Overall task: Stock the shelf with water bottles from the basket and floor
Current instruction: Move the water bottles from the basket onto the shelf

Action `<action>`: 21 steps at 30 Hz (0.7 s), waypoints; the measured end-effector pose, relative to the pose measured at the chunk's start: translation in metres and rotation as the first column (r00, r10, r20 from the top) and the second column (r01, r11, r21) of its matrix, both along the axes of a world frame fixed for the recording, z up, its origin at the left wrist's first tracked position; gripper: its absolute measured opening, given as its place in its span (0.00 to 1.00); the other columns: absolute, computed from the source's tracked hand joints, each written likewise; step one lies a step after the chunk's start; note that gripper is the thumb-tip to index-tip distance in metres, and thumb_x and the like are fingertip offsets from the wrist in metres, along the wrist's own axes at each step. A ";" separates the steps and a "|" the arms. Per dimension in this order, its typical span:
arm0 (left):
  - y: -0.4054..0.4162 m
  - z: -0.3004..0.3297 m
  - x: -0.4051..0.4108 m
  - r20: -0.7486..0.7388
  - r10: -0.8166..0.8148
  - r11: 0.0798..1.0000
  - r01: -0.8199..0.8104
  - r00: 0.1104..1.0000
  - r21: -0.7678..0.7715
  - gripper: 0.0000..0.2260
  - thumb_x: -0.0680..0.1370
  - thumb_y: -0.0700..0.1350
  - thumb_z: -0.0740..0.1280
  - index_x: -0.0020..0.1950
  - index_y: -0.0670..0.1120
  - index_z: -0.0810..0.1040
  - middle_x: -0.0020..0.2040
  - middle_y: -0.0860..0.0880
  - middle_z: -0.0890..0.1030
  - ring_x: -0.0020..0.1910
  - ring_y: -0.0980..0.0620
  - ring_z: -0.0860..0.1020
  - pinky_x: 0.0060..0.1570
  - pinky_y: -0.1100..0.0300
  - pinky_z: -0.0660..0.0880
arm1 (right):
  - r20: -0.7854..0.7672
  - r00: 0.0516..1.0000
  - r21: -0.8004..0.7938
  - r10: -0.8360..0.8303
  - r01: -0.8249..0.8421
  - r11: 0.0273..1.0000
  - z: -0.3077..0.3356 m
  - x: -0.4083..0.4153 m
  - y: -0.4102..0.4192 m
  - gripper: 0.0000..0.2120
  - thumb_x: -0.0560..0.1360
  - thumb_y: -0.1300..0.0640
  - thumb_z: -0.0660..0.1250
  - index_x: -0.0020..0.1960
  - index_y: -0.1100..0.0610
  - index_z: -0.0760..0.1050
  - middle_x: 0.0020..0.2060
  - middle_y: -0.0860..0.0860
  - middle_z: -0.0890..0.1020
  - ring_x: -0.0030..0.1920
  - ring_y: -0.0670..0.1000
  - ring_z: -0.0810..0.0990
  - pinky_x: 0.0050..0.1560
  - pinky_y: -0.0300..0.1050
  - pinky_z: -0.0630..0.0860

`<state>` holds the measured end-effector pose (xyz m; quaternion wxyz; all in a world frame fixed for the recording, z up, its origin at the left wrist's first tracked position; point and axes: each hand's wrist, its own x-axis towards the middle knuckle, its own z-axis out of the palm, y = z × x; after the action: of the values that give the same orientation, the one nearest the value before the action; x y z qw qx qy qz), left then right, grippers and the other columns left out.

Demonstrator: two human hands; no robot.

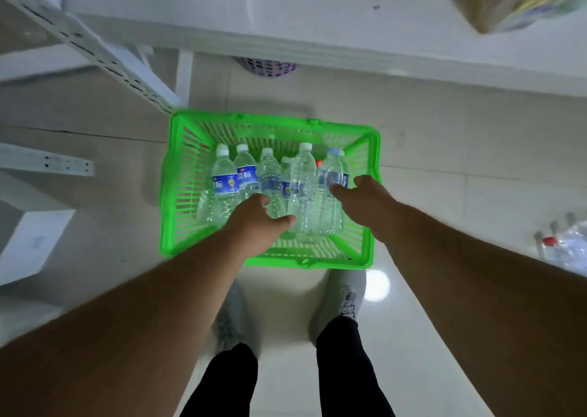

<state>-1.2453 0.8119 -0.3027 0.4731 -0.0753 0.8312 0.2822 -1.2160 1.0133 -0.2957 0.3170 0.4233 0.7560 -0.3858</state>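
Down in the green basket (178,175), left hand (254,222) round a bottle (270,178); right hand (365,200), grip hidden.

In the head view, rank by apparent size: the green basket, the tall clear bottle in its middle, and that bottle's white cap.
1. green basket
2. tall clear bottle
3. white cap
The gaps are clear, so nearness does not alter this order.

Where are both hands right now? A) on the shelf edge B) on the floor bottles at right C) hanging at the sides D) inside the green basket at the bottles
D: the left hand and right hand both reach into the green basket among the upright water bottles.
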 end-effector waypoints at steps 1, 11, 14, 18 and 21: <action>0.007 -0.018 0.001 0.005 0.008 1.000 -0.008 1.000 0.003 0.36 0.72 0.58 0.74 0.75 0.45 0.67 0.69 0.44 0.75 0.62 0.47 0.77 0.55 0.60 0.72 | 0.017 1.000 -0.015 0.003 -0.003 1.000 -0.020 -0.002 0.003 0.21 0.79 0.47 0.65 0.63 0.62 0.75 0.44 0.54 0.77 0.44 0.54 0.75 0.43 0.43 0.71; 0.054 -0.140 0.001 -0.005 0.019 0.999 -0.019 1.000 -0.035 0.38 0.70 0.61 0.74 0.73 0.43 0.67 0.69 0.44 0.74 0.60 0.46 0.77 0.50 0.63 0.67 | 0.016 0.999 0.000 -0.036 0.036 0.999 -0.147 -0.025 0.016 0.11 0.77 0.47 0.65 0.45 0.55 0.73 0.34 0.48 0.73 0.39 0.52 0.73 0.42 0.42 0.68; 0.058 -0.157 0.003 -0.004 -0.016 0.997 0.016 1.000 -0.078 0.42 0.68 0.64 0.74 0.74 0.43 0.67 0.71 0.44 0.73 0.66 0.44 0.74 0.52 0.61 0.66 | 0.026 0.995 -0.012 -0.096 0.097 0.995 -0.164 -0.025 0.018 0.15 0.75 0.43 0.67 0.45 0.56 0.74 0.42 0.52 0.77 0.42 0.53 0.75 0.42 0.42 0.69; 0.064 -0.167 0.002 -0.046 -0.119 0.980 0.110 0.992 -0.165 0.36 0.66 0.64 0.75 0.64 0.43 0.74 0.60 0.44 0.80 0.57 0.44 0.79 0.45 0.60 0.69 | -0.012 0.955 -0.041 -0.297 0.297 0.954 -0.177 -0.024 0.018 0.24 0.69 0.39 0.74 0.52 0.57 0.76 0.43 0.53 0.78 0.40 0.54 0.77 0.40 0.43 0.72; 0.064 -0.168 -0.004 -0.017 -0.105 0.979 0.101 0.994 -0.179 0.24 0.65 0.62 0.76 0.48 0.47 0.74 0.42 0.52 0.77 0.38 0.53 0.77 0.34 0.63 0.68 | 0.010 0.949 -0.044 -0.315 0.315 0.948 -0.177 -0.024 0.020 0.25 0.68 0.37 0.75 0.42 0.57 0.71 0.36 0.51 0.76 0.32 0.50 0.75 0.29 0.38 0.67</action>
<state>-1.2496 0.8763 -0.4703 0.4676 -0.0703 0.8619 0.1830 -1.2398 1.0331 -0.4727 0.2621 0.5317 0.6694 -0.4478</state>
